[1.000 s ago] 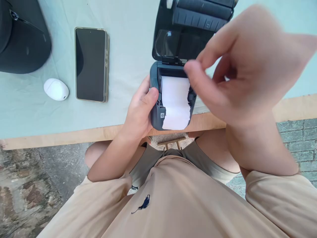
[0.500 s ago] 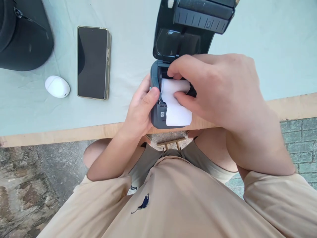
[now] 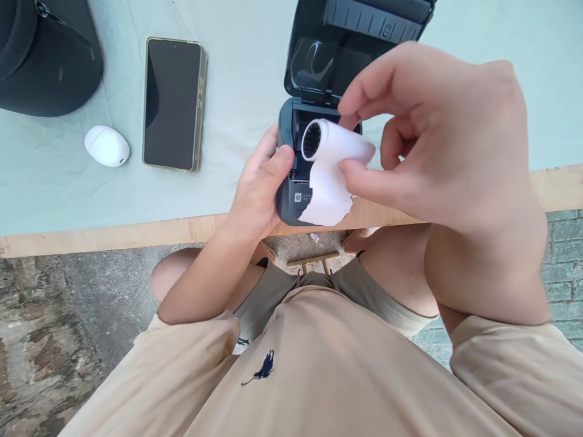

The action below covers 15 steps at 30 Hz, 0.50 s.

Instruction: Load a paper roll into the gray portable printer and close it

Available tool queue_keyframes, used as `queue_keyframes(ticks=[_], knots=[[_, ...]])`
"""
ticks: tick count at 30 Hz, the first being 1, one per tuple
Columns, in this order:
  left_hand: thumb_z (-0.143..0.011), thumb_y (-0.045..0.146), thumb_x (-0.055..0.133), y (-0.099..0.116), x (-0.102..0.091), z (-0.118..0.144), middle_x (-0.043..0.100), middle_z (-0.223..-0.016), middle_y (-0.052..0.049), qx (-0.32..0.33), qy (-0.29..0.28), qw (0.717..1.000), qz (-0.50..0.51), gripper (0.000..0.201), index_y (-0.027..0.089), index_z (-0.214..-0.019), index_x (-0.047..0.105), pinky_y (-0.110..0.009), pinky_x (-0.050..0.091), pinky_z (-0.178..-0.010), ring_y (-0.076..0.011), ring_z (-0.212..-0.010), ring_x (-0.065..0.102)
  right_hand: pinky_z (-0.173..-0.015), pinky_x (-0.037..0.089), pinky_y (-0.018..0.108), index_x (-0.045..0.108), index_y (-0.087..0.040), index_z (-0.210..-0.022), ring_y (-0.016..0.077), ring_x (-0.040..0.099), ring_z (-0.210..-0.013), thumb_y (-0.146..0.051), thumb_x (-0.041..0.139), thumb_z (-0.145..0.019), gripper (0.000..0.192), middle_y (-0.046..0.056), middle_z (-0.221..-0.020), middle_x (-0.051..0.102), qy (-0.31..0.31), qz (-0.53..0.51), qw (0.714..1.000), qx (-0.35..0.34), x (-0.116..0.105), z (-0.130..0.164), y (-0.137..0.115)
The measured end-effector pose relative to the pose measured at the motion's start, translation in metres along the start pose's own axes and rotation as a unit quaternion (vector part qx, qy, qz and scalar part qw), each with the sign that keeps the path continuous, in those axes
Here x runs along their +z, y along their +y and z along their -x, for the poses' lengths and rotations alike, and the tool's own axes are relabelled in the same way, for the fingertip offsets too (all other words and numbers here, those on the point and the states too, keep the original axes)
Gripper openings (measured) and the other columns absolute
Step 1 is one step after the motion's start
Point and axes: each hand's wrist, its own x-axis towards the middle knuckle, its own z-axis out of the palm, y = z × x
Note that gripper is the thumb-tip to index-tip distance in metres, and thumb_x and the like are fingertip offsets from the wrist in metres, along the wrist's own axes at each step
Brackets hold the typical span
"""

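Observation:
A dark portable receipt printer (image 3: pixel 288 200) stands at the table's front edge with its lid (image 3: pixel 314 64) swung up and back. My left hand (image 3: pixel 259 179) grips the printer's left side, thumb on the top rim. Between the thumb and fingers of my right hand (image 3: pixel 437 139) is a small white paper roll (image 3: pixel 339 142), tilted, its hollow dark core facing left. The roll is above the printer's paper bay, and its loose end with a torn edge hangs over the printer's front. My right hand hides the right part of the printer.
A smartphone (image 3: pixel 173 103) lies face up to the left, with a white rounded case (image 3: pixel 107 146) beside it. A black zippered bag (image 3: pixel 59 73) stands at the far left. The table's wooden edge (image 3: pixel 113 238) runs just before my knees. A small white scrap (image 3: pixel 314 238) is on the ground.
My right hand has lifted the paper roll up out of the printer's bay and tilted it, so its core now shows. My left hand keeps its hold on the printer.

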Motion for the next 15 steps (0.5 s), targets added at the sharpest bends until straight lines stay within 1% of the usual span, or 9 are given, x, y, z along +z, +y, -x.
queue_keyframes(ticks=[2,4,7,9,11,14,15], knots=[[-0.102,0.047,0.072,-0.002,0.0,0.0,0.075,-0.099,-0.003,0.01,-0.001,1.0,0.0,0.025,0.025,-0.111,0.078,-0.032,0.055,-0.084,-0.0257,-0.113,0.071,-0.07,0.052,0.032,0.065,-0.026,-0.106,0.0062,0.048,-0.055,-0.023,0.071,-0.077,0.03,-0.005,-0.104,0.075,0.006,-0.04,0.999,-0.001,0.002,0.0,0.001],[-0.101,0.048,0.074,-0.005,-0.001,-0.001,0.074,-0.099,-0.003,0.022,-0.003,1.0,0.001,0.025,0.025,-0.11,0.077,-0.032,0.055,-0.083,-0.0246,-0.108,0.071,-0.064,0.049,0.032,0.069,-0.026,-0.107,0.0062,0.047,-0.054,-0.024,0.071,-0.077,0.03,-0.005,-0.099,0.075,-0.009,-0.061,0.998,-0.007,0.006,-0.001,0.002],[-0.098,0.055,0.076,-0.006,0.0,-0.003,0.074,-0.101,-0.004,0.025,0.0,1.0,-0.006,0.032,0.025,-0.107,0.075,-0.034,0.057,-0.086,-0.0251,-0.105,0.071,-0.064,0.047,0.033,0.073,-0.027,-0.1,0.007,0.045,-0.053,-0.019,0.064,-0.073,0.029,-0.005,-0.086,0.074,-0.029,-0.043,0.998,-0.033,0.013,-0.006,0.003],[-0.098,0.057,0.074,-0.005,0.0,-0.003,0.074,-0.105,-0.005,0.014,0.005,1.0,-0.017,0.033,0.025,-0.108,0.074,-0.036,0.058,-0.088,-0.0264,-0.107,0.072,-0.061,0.045,0.033,0.074,-0.027,-0.097,0.0071,0.045,-0.053,-0.019,0.061,-0.071,0.03,-0.003,-0.087,0.073,-0.032,-0.033,0.998,-0.049,0.016,-0.01,0.003],[-0.098,0.058,0.074,-0.004,0.001,-0.002,0.074,-0.105,-0.005,0.003,-0.001,1.0,-0.025,0.033,0.026,-0.108,0.073,-0.037,0.059,-0.088,-0.0277,-0.111,0.072,-0.057,0.041,0.033,0.072,-0.026,-0.093,0.0066,0.044,-0.054,-0.02,0.062,-0.069,0.027,-0.003,-0.086,0.071,-0.034,-0.032,0.998,-0.051,0.018,-0.012,0.0],[-0.097,0.057,0.075,-0.006,0.003,-0.001,0.073,-0.097,-0.004,0.009,0.016,1.0,-0.022,0.031,0.027,-0.103,0.073,-0.037,0.062,-0.092,-0.0286,-0.119,0.073,-0.055,0.037,0.03,0.065,-0.022,-0.089,0.0056,0.045,-0.056,-0.017,0.064,-0.068,0.021,-0.005,-0.078,0.066,-0.037,-0.043,0.998,-0.039,0.017,-0.01,-0.003],[-0.097,0.056,0.075,-0.006,0.003,-0.001,0.073,-0.096,-0.003,0.014,0.025,0.999,-0.021,0.03,0.026,-0.102,0.073,-0.037,0.062,-0.095,-0.0287,-0.123,0.073,-0.054,0.037,0.029,0.065,-0.022,-0.091,0.0059,0.048,-0.06,-0.017,0.067,-0.071,0.02,-0.005,-0.081,0.066,-0.031,-0.058,0.997,-0.037,0.013,-0.008,-0.001]])
